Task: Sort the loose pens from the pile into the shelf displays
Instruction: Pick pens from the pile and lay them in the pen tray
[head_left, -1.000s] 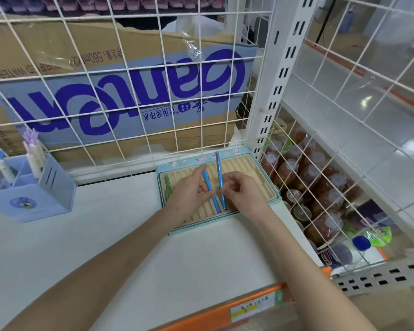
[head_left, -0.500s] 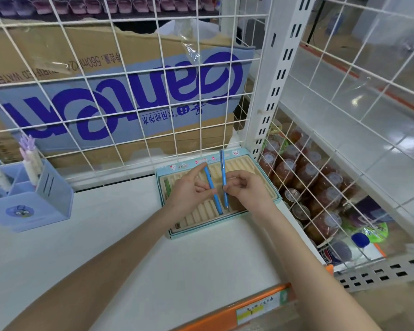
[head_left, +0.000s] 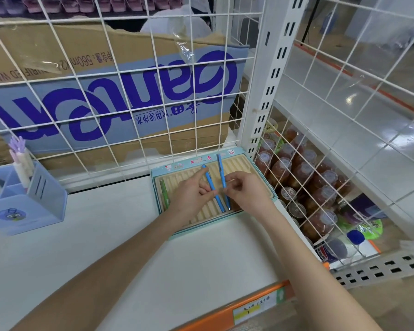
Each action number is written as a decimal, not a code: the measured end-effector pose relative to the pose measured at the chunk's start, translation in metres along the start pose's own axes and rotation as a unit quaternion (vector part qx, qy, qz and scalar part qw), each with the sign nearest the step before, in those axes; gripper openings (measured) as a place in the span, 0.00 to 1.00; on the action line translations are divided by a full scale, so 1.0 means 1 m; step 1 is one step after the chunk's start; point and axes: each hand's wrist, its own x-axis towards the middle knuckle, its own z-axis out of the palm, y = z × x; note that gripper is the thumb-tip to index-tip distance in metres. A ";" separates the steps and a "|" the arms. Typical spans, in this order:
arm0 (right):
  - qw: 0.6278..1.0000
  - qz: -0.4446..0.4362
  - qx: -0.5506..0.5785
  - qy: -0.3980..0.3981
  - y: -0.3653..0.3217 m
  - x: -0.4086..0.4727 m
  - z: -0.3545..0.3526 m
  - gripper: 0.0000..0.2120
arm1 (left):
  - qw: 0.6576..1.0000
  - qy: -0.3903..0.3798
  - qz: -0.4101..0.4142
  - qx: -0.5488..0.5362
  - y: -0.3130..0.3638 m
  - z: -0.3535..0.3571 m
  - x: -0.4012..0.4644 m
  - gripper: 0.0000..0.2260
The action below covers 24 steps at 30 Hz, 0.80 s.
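Note:
A light-blue display tray (head_left: 261,166) with cream grooves lies on the white shelf by the upright post. Over it, my left hand (head_left: 191,194) pinches a blue pen (head_left: 209,181) that slants across the grooves. My right hand (head_left: 246,193) pinches a second blue pen (head_left: 221,170), which points toward the tray's back edge. A green pen (head_left: 164,193) lies in the leftmost groove. At the far left a blue pen holder (head_left: 34,204) holds purple and white pens.
A white wire grid (head_left: 120,91) backs the shelf, with a cardboard water carton (head_left: 105,96) behind it. Right of the post (head_left: 270,75), a wire basket holds several bottled drinks (head_left: 304,177). The shelf's orange front edge (head_left: 256,304) carries a price label.
Both hands stay over the tray with the two blue pens. The left pen has tilted a little and the camera has shifted slightly.

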 end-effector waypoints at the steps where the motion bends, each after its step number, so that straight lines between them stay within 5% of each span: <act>1: 1.000 0.000 -0.015 -0.002 0.000 0.001 0.002 0.10 | 1.000 -0.003 0.005 0.013 0.001 -0.001 0.001 0.30; 7: 1.000 0.003 -0.030 0.003 0.000 -0.001 0.006 0.11 | 0.999 0.008 0.032 0.041 0.000 -0.001 0.002 0.22; 24: 0.993 -0.055 -0.102 0.020 -0.005 0.000 0.008 0.12 | 0.984 0.002 0.078 0.159 -0.008 -0.006 0.009 0.23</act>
